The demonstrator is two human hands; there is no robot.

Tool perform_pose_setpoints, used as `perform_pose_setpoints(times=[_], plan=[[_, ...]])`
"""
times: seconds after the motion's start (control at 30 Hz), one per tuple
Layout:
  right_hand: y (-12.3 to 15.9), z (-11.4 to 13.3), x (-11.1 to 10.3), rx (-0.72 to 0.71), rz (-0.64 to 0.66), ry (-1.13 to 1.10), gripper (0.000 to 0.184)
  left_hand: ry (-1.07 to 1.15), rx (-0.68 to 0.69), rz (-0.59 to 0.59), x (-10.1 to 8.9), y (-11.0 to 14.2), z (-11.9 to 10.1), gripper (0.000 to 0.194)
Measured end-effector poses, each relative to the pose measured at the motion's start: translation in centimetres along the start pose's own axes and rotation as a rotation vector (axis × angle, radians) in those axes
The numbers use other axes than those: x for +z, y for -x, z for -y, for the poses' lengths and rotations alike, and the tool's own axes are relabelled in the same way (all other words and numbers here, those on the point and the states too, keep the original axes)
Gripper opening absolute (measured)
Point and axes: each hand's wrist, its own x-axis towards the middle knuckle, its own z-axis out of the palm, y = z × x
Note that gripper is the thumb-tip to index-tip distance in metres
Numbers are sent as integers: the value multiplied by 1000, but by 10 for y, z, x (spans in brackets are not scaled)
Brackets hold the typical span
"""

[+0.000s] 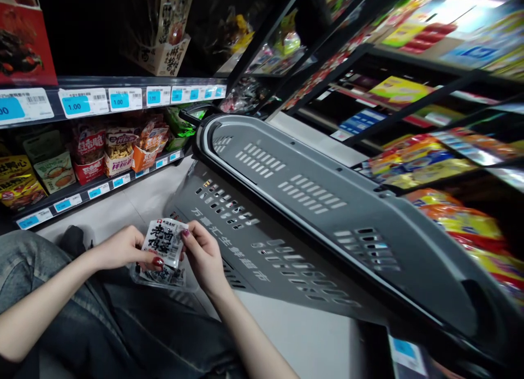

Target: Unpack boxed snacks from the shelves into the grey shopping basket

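Note:
A small white snack packet (166, 241) with black lettering is held upright between both hands. My left hand (123, 249) pinches its lower left edge, the red-nailed thumb lying across the front. From the right, my right hand (202, 256) grips the packet's edge between thumb and fingers. Just below it, over my lap, is a clear plastic tray (190, 283) with more packets of similar black-and-white print in it. What supports the tray is hidden.
A large grey shopping basket (262, 204) stands tilted in view close to my right hand. Shelves with price labels (125, 100) and bagged snacks (120, 149) run along the left. More stocked shelves (426, 160), blurred, line the right side.

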Motion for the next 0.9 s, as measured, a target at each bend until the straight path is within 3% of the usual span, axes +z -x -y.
perform_pose_setpoints(times=[0.43,0.9], plan=[[4,9,-4,-2,36,-34,34,-210,104,-5,2,1,-3,26],[6,14,-5,-30,48,2,34,-237,119,1,2,2,0,27]])
